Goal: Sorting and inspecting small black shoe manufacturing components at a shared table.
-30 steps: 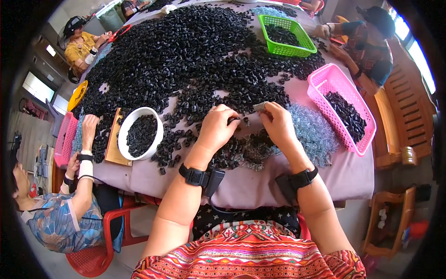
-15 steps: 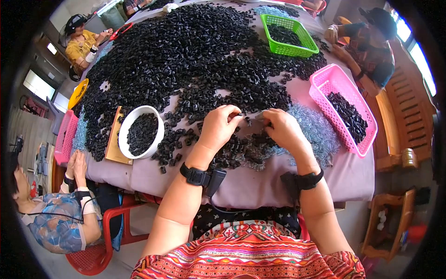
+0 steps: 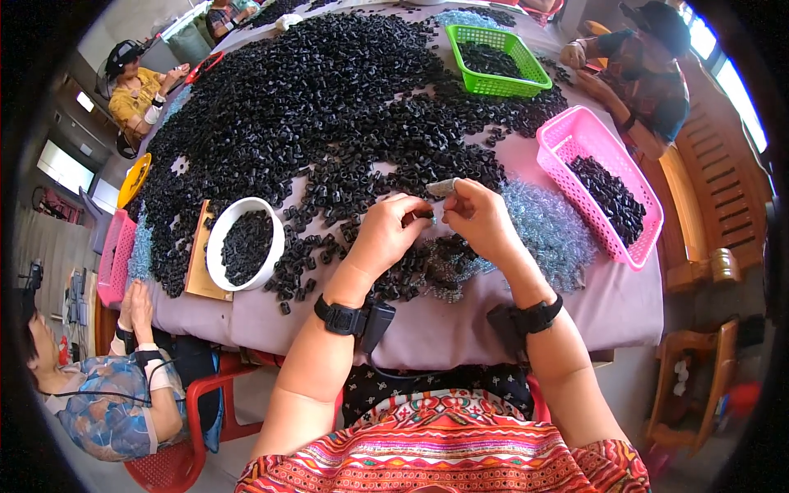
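Note:
Over the near part of the table, my left hand (image 3: 386,234) is closed, thumb and fingertips pinching a small black plastic part (image 3: 426,215). My right hand (image 3: 482,220) faces it closely, its thumb and fingers also pinched together. A pale grey flat strip (image 3: 443,187) juts out by the right index finger; whether it is held or worn there I cannot tell. What lies between the right fingertips is too small to make out. Beneath both hands are loose black parts (image 3: 400,278), and next to the right hand a heap of clear bluish plastic pieces (image 3: 546,234).
A large pile of black parts (image 3: 320,90) covers the table's middle. Around it are a white round tub (image 3: 278,246), a wooden board (image 3: 197,259), a pink basket (image 3: 649,222) and a green basket (image 3: 503,84), the tub and baskets holding black parts. Several people sit around the table.
My right hand has lifted and turned slightly, so the pale strip shows more plainly. My left hand stays nearly in place, still pinching. The view has shifted a little.

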`<state>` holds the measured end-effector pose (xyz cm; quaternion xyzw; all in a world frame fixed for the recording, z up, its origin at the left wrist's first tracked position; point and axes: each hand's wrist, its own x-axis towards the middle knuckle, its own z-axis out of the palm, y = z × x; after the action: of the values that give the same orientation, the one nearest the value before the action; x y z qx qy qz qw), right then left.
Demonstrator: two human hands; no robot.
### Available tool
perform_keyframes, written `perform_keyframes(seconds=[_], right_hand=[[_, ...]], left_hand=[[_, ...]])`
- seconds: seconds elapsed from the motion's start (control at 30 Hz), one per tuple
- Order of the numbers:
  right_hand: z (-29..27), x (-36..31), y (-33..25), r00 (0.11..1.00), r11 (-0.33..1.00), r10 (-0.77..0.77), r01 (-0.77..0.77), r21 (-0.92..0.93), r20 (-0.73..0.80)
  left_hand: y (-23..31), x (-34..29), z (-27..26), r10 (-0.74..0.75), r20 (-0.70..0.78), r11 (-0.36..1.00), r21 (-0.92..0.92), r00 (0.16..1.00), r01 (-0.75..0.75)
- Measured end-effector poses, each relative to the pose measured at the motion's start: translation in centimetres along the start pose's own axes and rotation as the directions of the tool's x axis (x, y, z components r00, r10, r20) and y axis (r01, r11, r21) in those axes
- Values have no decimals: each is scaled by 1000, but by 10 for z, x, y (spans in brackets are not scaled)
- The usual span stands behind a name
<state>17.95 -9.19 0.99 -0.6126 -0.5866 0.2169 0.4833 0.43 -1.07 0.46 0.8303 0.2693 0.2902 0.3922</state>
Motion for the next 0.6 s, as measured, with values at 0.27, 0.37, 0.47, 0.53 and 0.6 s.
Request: perform_keyframes(seconds=[0.27,0.37,0.47,0.53,0.6], right_hand=[[5,0,0,986,927,127,-157,341,109],[5,0,3,986,942,119,-149,302,115],[3,0,0,985,931,123,-158,328,124],[3,0,-2,984,928,126,-162,335,126],[2,0,-3,983,925,129,-166,342,129]], left_hand=[[4,-1,0,0,22,1000,-10,1000,0],[1,-1,4,1,-32,988,-152,999,-6],[3,0,3,-87,-10,969,-233,996,82],[3,2,2,-47,-84,977,-213,995,28],[1,3,1,-75,-85,960,-276,993,49]])
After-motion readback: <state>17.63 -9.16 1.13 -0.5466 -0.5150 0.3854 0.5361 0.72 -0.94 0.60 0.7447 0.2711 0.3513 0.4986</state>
